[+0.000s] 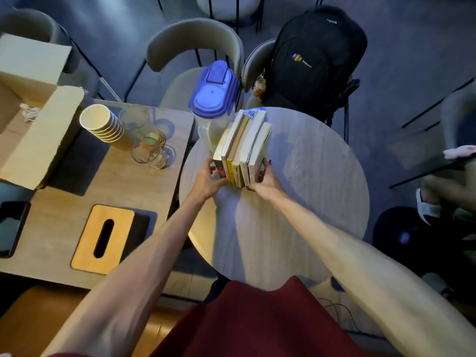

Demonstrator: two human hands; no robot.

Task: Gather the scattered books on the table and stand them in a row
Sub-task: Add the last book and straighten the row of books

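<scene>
With both palms turned inward, the left hand (207, 176) presses flat against the outer cover of the leftmost volume and the right hand (264, 177) presses against the outer cover of the rightmost, so the pair act as one clamp across the books (242, 148); neither hand curls closed, fingers laid along the covers and thumbs near the spines. Five or so paperbacks stand upright, spines toward the person, on the round table (309, 176), near its far-left edge and well clear of the near edge. Top edges fan slightly; the rightmost copy leans outward at its far end. Judgement: soft-cover books, light singly, moderate as a block; covers look smooth and will slide against each other if squeezed only at one end. Covers are flexible, so pressure at the spine end holds better than pressure at the loose page edges, which would splay. Best hold appears to be low, near the table surface, both sides at once. Not fragile, though corners could bend. Just beyond the row, touching or nearly so, stands a clear jug with a blue lid (213, 99); it may serve as a backstop, contact cannot be confirmed. Left of the round table, a wooden side table (77, 181) carries stacked paper cups (103, 124), glasses (144, 140) and a tissue box (103, 239). No loose books visible elsewhere on the table.
</scene>
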